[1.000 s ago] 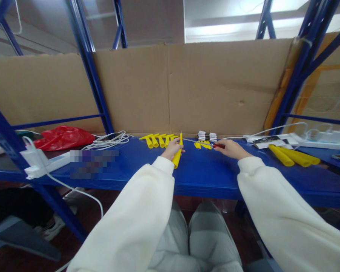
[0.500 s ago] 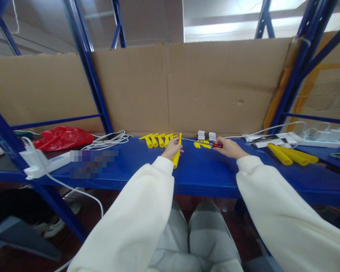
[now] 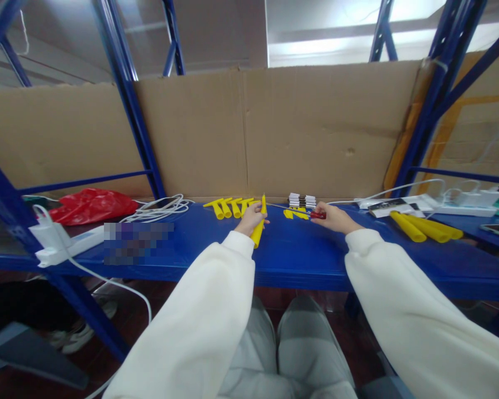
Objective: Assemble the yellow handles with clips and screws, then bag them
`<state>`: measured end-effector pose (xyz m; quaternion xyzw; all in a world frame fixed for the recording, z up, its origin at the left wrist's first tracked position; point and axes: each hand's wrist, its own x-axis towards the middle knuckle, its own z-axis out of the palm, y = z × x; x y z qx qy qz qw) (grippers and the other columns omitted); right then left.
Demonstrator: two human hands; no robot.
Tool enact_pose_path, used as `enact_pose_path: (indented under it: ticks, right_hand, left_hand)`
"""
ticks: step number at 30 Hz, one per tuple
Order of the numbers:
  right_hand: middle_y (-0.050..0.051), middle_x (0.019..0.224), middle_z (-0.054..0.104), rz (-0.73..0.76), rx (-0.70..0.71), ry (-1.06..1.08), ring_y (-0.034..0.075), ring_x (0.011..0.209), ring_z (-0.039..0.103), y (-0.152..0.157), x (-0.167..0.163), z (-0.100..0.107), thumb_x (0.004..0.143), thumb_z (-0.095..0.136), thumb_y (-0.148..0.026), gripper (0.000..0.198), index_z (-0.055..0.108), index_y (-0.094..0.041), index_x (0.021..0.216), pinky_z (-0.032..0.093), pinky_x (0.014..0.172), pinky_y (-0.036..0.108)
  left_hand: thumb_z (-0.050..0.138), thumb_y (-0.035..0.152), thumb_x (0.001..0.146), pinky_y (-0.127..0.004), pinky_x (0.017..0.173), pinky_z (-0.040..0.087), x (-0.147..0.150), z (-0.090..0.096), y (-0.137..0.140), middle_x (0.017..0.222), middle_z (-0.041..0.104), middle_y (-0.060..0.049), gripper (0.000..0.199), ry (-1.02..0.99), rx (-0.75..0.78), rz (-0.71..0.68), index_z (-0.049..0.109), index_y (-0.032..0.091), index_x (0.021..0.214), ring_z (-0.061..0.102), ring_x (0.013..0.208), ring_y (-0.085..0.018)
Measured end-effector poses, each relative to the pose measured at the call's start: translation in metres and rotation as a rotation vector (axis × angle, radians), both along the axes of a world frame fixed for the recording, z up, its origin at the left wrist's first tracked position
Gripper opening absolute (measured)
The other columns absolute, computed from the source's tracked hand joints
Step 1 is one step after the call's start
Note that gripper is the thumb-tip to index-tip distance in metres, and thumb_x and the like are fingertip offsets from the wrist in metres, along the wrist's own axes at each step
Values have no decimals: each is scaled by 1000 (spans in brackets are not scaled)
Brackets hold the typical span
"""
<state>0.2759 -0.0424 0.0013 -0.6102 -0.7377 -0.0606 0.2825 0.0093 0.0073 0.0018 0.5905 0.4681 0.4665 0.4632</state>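
My left hand (image 3: 250, 219) is closed around a yellow tapered tube (image 3: 258, 234), its narrow tip pointing up and away from me. My right hand (image 3: 332, 216) grips the red handle of a screwdriver (image 3: 318, 215), whose long thin shaft points left to the upper part of the tube. Whether the tip touches the tube is too small to tell. Left of my left hand stands a row of several yellow T-shaped pieces (image 3: 219, 212). Behind the shaft lie small yellow parts (image 3: 289, 214) and a stack of white and black pieces (image 3: 301, 200).
Several yellow cones (image 3: 424, 228) lie on the blue table (image 3: 299, 260) at the right, by a white power strip (image 3: 469, 209). At the left are a red plastic bag (image 3: 92, 206), coiled white cable (image 3: 164, 208) and another power strip (image 3: 83, 244). A cardboard panel (image 3: 316, 127) rises behind.
The view has shifted slightly. Both hands keep their hold on the yellow tube and the screwdriver, in nearly the same place.
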Motion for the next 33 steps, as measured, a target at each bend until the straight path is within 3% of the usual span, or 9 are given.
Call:
enact_pose_path:
  ticks: [5, 13, 20, 29, 33]
  right_hand:
    - [4, 79, 71, 59, 27, 17, 19, 70, 64, 5, 6, -4, 79, 65, -37, 17, 56, -23, 78, 43, 61, 27]
    - [6, 76, 71, 185, -58, 66, 21, 70, 63, 7, 4, -5, 84, 57, -42, 23, 62, -21, 77, 46, 64, 31]
    - [5, 82, 71, 124, -16, 149, 20, 72, 64, 13, 8, -11, 74, 71, -36, 24, 55, -22, 86, 48, 65, 30]
    - [5, 75, 70, 173, 1, 74, 20, 70, 63, 10, 7, -8, 82, 61, -42, 21, 58, -22, 77, 45, 63, 30]
    - [6, 81, 71, 150, -8, 79, 21, 74, 64, 9, 5, -8, 82, 61, -41, 20, 59, -22, 81, 47, 66, 31]
  left_hand:
    - [59, 1, 77, -13, 41, 42, 0, 0, -1, 128, 62, -13, 70, 0, 13, -8, 47, 20, 144, 65, 60, -8]
    - [55, 0, 79, -16, 41, 42, 0, 4, -6, 123, 64, -13, 68, -13, 13, 20, 47, 17, 144, 61, 55, -7]
    - [53, -1, 80, -17, 40, 40, 0, 4, -8, 116, 65, -13, 62, 1, 15, -10, 50, 13, 140, 60, 53, -7]
    - [54, 0, 79, -16, 41, 42, 0, 1, -2, 122, 64, -13, 68, -10, 6, 5, 45, 16, 145, 64, 58, -8]
    - [56, 0, 79, -15, 40, 42, 0, 1, 0, 123, 63, -13, 67, -16, 1, 9, 46, 17, 143, 63, 58, -8]
